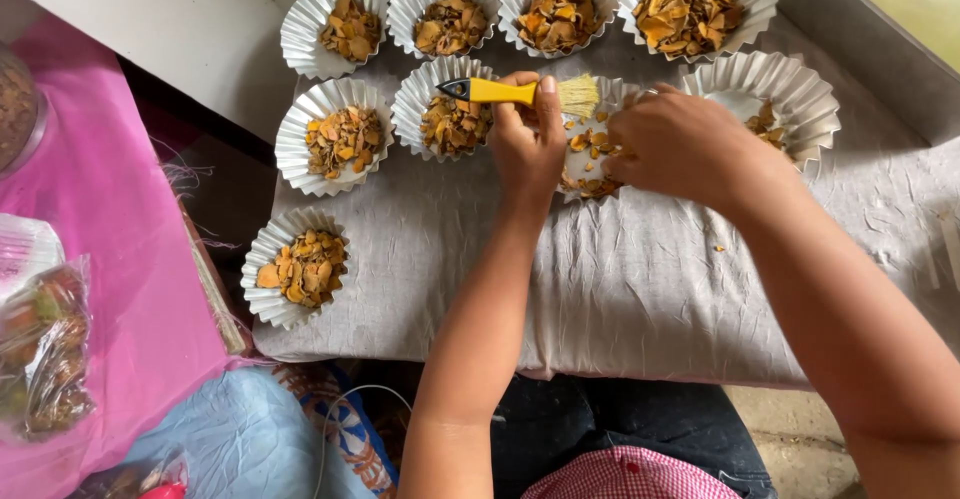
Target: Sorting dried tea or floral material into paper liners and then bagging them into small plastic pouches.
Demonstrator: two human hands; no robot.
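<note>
A brush sits clamped in the left hand over a half-filled cup; the right hand, curled beside it, may pinch chips, unclear. Seven cups beyond the grip look full; one past the right hand holds little

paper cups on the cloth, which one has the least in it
The fluted paper cup at the far right of the middle row, beyond the right hand. Only a few orange-brown chips lie at its left side and its white bottom shows; the other cups hold far more.
</note>
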